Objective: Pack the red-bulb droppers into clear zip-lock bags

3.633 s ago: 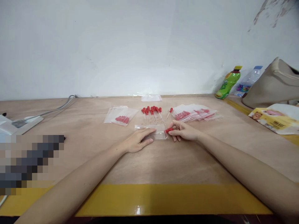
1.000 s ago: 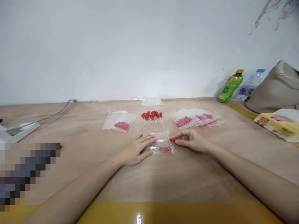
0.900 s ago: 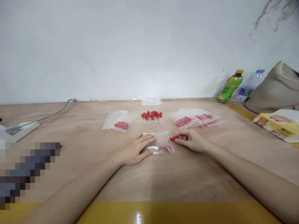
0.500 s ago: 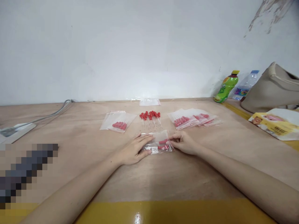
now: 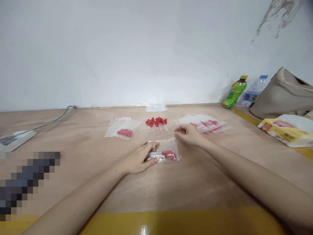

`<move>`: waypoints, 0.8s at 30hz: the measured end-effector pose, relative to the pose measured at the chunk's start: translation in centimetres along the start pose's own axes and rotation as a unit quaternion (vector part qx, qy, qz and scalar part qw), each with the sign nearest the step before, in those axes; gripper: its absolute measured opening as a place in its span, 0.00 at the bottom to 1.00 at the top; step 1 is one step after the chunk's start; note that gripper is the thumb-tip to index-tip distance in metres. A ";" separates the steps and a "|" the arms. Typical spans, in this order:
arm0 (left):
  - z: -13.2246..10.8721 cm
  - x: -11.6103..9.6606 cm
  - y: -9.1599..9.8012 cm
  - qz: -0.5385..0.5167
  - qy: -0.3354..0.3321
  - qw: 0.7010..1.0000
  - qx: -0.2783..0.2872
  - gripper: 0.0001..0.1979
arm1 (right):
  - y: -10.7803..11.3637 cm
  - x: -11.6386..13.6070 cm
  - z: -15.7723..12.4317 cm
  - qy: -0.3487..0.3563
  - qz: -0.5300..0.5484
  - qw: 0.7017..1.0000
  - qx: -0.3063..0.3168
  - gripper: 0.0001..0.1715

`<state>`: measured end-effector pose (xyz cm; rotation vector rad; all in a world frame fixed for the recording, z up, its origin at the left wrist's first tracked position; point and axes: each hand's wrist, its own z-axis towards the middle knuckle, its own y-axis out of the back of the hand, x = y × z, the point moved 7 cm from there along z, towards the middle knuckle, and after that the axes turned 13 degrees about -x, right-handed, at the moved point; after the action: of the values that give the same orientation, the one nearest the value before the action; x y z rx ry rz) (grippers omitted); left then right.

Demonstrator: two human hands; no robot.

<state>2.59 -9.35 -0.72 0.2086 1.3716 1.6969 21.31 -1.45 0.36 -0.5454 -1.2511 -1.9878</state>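
A clear zip bag (image 5: 167, 143) lies flat in front of me, holding droppers (image 5: 168, 152) with red bulbs and clear stems. My left hand (image 5: 141, 156) rests on the bag's left part, thumb and fingers spread and pressing it down. My right hand (image 5: 189, 133) hovers just beyond the bag's right corner, loosely bent, fingertips apart and nothing visible in them. Farther back lies a loose pile of red-bulbed droppers (image 5: 156, 122), stems toward me. Filled zip bags (image 5: 206, 125) are stacked just past my right hand.
More zip bags with red-bulbed droppers (image 5: 124, 132) lie at the left. A flat bag (image 5: 156, 108) sits by the wall. At right stand a green bottle (image 5: 235, 93), a clear bottle (image 5: 255, 89), a beige handbag (image 5: 281, 93) and a yellow packet (image 5: 286, 132). A grey cable (image 5: 53, 121) runs at left.
My right hand has let go of the bag's right edge and moved up and away toward the dropper pile. My left fingers have bent slightly on the bag.
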 end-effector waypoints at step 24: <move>-0.3 0.1 -0.6 0.049 -0.030 0.998 0.021 0.22 | 0.9 -1.1 0.6 -0.134 0.144 0.976 -0.097 0.48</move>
<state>2.65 -9.46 -1.35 0.3528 1.3725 1.7286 22.71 -0.74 0.41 -1.0605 -1.0650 -1.8387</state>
